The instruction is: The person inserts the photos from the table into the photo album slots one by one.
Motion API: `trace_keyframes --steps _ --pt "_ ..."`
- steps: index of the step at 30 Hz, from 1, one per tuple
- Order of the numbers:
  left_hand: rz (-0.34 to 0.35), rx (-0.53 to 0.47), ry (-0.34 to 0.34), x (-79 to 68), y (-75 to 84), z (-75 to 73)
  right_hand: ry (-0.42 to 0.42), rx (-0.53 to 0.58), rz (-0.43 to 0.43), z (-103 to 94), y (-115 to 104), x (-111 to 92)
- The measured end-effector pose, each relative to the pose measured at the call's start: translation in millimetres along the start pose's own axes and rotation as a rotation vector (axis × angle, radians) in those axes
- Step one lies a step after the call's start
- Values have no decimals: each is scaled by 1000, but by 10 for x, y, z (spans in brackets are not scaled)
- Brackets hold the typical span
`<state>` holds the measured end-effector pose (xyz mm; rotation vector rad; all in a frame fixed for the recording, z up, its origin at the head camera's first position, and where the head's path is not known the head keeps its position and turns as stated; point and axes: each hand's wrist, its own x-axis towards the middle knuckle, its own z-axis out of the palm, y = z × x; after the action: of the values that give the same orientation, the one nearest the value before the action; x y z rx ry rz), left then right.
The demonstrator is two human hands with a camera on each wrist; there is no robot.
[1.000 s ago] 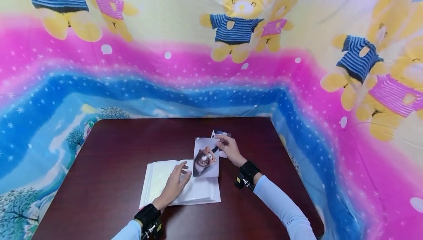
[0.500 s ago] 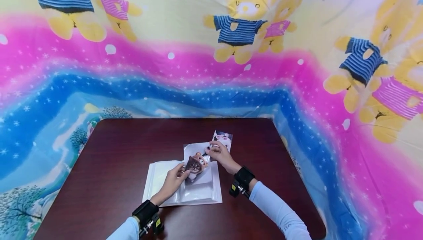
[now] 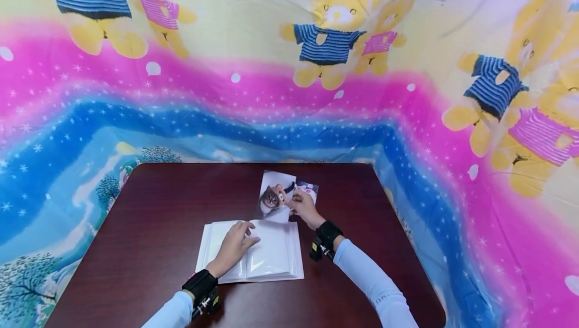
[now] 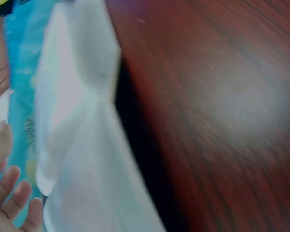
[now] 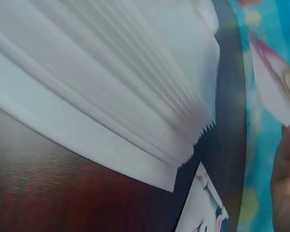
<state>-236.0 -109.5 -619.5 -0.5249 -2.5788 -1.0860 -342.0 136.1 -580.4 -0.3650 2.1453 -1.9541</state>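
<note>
My right hand [image 3: 306, 208] pinches a photo [image 3: 275, 187] of a cat in a brown bear hood by its right side. The photo is raised upright behind the far edge of an open white photo album [image 3: 271, 252]. In the right wrist view, the thumb side of that hand [image 5: 286, 179] shows beside the photo [image 5: 275, 82]. My left hand [image 3: 234, 245] hovers over or rests on the album's middle, fingers loosely bent and holding nothing; I cannot tell if it touches the page. In the left wrist view, its spread fingers [image 4: 12, 198] appear beside the album [image 4: 87, 159].
Another photo [image 3: 311, 190], with pink and white shapes, lies behind the right hand, partly hidden. The album's stacked page edges [image 5: 183, 121] face the right wrist camera. A dark brown table [image 3: 158, 202] carries everything, with a bear-printed cloth [image 3: 249, 142] hanging behind it.
The cat photo was brought left and low over the album, where the left fingers touched it. It is now raised away behind the album's far edge in the right hand, and the left hand has released it.
</note>
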Motion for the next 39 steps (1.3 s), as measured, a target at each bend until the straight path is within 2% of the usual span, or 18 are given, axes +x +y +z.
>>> trace_keyframes --steps 4,7,12,15,17,22,24,28,31,34,36,39 --pt "214 174 -99 -4 -36 0 34 77 29 -12 15 169" --pt "295 217 -214 66 -40 -18 42 102 48 19 48 245" --pt "300 289 -408 190 -9 -50 74 126 56 149 136 285" --pt "289 333 -475 199 19 -62 68 110 52 224 180 276" --pt "303 333 -468 181 12 -53 68 108 51 256 214 281" --pt "382 318 -356 134 -33 -6 94 90 73 281 267 310" --pt "387 332 -336 134 -47 13 99 79 89 278 280 321" --pt "341 367 -375 139 -76 49 98 71 123 282 232 301" --pt "318 382 -394 142 -78 50 127 93 113 294 183 283" --pt "329 366 -374 138 -74 44 170 133 97 305 205 307" --pt "338 355 -358 133 -70 43 180 148 93 297 295 350" --pt "348 357 -344 136 -70 40 125 92 102 283 320 345"
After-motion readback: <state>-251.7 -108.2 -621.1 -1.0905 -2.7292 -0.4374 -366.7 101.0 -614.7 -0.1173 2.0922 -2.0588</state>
